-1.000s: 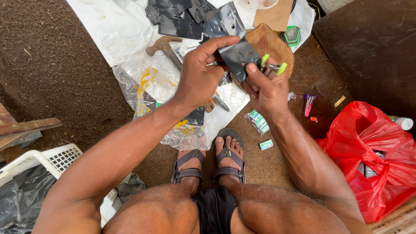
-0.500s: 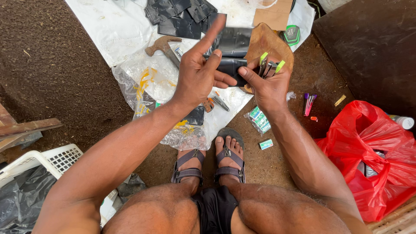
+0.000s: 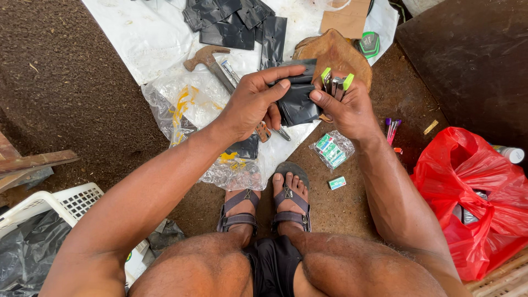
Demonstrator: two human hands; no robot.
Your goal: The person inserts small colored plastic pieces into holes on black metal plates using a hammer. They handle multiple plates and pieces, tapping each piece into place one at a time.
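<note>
Currently we have one small black plastic bag (image 3: 297, 102) up between both hands, just above the middle of the frame. Our left hand (image 3: 250, 104) pinches its top edge between thumb and forefinger, so that grip is clenched on the bag. Our right hand (image 3: 346, 107) presses a thumb on the bag's right side while its fingers also clasp a green-handled tool (image 3: 336, 81); we cannot tell what kind of tool it is.

As for progress, we judge the work to be somewhere in the middle. A pile of similar black bags (image 3: 234, 22) lies on the white sheet (image 3: 137, 33) at the top of the frame, and whether those are finished or waiting we cannot tell. The bag in hand looks flat and unfilled. A hammer (image 3: 212, 60) lies untouched on the sheet, with clear plastic wrapping (image 3: 181, 104) below it, and a red bag (image 3: 473, 192) sits at the right edge.
</note>
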